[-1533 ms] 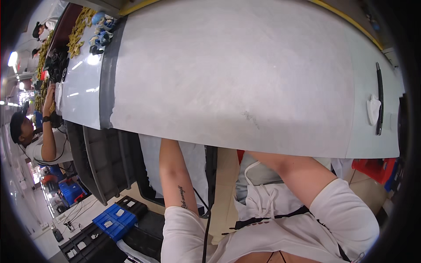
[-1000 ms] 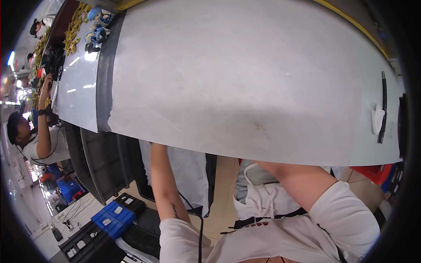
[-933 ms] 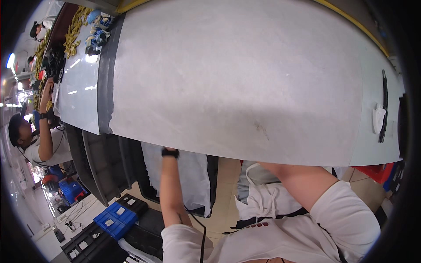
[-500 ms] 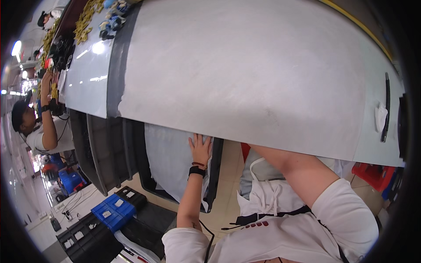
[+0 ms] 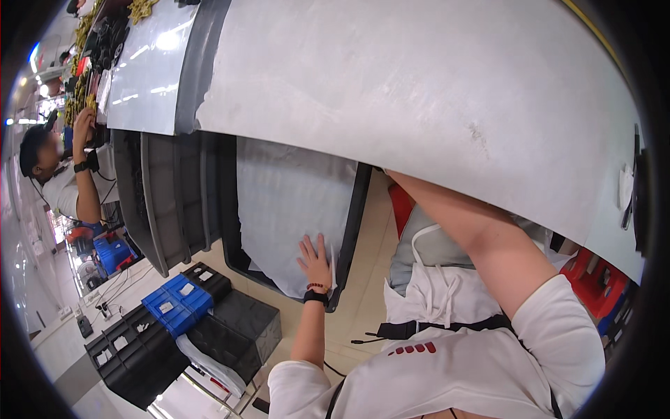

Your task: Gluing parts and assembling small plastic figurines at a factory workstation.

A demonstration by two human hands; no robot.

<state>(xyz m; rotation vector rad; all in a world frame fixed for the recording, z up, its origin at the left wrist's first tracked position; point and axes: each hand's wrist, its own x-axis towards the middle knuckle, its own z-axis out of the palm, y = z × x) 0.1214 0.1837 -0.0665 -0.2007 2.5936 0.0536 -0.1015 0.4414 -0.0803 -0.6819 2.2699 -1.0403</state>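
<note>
My left hand lies flat with its fingers spread on a white sheet, near the sheet's lower right corner. The sheet, which looks like paper or thin plastic, covers the inside of a black crate that stands partly beneath the table edge. My right forearm reaches under the grey-white tabletop. The tabletop hides my right hand completely, along with anything it may touch.
Grey crates stand left of the black one. A blue crate rests among black bins at lower left. Another person works at the far left. Red bins stand at right, below the table.
My left hand has slid over the sheet toward me, from near the table edge to the crate's near end. My view has shifted, showing more of the crate. My right arm stays under the table.
</note>
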